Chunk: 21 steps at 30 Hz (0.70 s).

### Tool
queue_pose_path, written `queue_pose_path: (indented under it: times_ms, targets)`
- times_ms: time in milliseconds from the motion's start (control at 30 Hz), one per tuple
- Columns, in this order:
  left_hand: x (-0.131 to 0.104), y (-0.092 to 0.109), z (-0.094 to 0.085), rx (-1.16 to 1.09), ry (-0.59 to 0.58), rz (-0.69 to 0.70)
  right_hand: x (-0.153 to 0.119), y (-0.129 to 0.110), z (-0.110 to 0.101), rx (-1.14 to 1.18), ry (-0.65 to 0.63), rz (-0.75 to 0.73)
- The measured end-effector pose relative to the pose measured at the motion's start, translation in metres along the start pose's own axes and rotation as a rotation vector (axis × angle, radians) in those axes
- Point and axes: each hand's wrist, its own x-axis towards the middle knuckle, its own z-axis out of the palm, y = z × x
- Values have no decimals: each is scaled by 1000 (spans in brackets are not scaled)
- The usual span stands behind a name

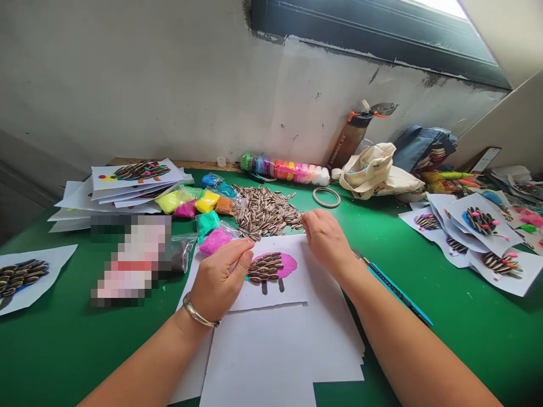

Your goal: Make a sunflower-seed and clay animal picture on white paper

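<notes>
A small white sheet bears a pink clay shape (289,265), its left part covered by rows of striped sunflower seeds (265,268). Two dark leg-like marks show below it. My left hand (223,274), a silver bracelet on its wrist, rests at the sheet's left side. Its fingers are closed together beside the thumb; whatever lies between them is hidden. At the right edge of the seed pile (269,210), my right hand (326,240) has its fingers drawn together in a pinch. What they hold, if anything, cannot be made out.
Bagged coloured clay (216,241) lies left of the seeds. Blank paper (271,350) is stacked underneath. A blue cutter (401,294) sits beside my right forearm. Finished seed pictures (479,220) lie right, others (139,171) left. Behind are a tape ring (326,197), bottle (350,138) and cloth bag (373,172).
</notes>
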Motion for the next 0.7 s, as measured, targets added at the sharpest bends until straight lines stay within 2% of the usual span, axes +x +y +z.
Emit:
queue_pose_path:
  times_ms: [67, 100, 233, 333, 433, 533, 700]
  targets:
    - [1, 0, -1, 18, 25, 19, -9, -7, -12, 179, 43, 49]
    - [1, -1, -2, 24, 35, 21, -14, -12, -18, 283, 21, 63]
    - [3, -2, -3, 35, 44, 12, -37, -30, -33, 588, -170, 75]
    - [4, -3, -5, 37, 39, 11, -49, -38, -32, 786, -299, 172]
    - [4, -5, -6, 46, 37, 3, -52, -39, -26, 943, -374, 249]
    - [4, -7, -6, 66, 21, 16, -52, -38, -20, 962, -378, 232]
    - [1, -10, -2, 96, -63, 118, -52, -41, -20, 813, -350, 127]
